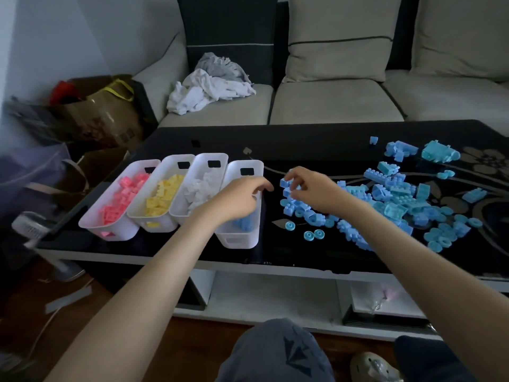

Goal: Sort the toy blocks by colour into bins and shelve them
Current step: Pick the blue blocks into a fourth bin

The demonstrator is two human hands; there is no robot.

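"On the tabletop's [176,139] left, pink bin [91,221], yellow bin [137,213], white bin [176,214]: sorted?"

"Seemingly. Over the blue bin [237,239] the left hand [237,199] hovers, grip blurred, cannot tell. The right hand's [316,191] fingers [292,175] pinch a blue block [286,183] beside the pile [391,199]; next, carry it left into that bin."

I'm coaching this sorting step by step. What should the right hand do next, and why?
Probably carry the blue block pinched in the right hand leftward and drop it into the rightmost bin. That bin already holds a few blue pieces, the other three bins hold pink, yellow and white, and only blue blocks lie loose on the table.
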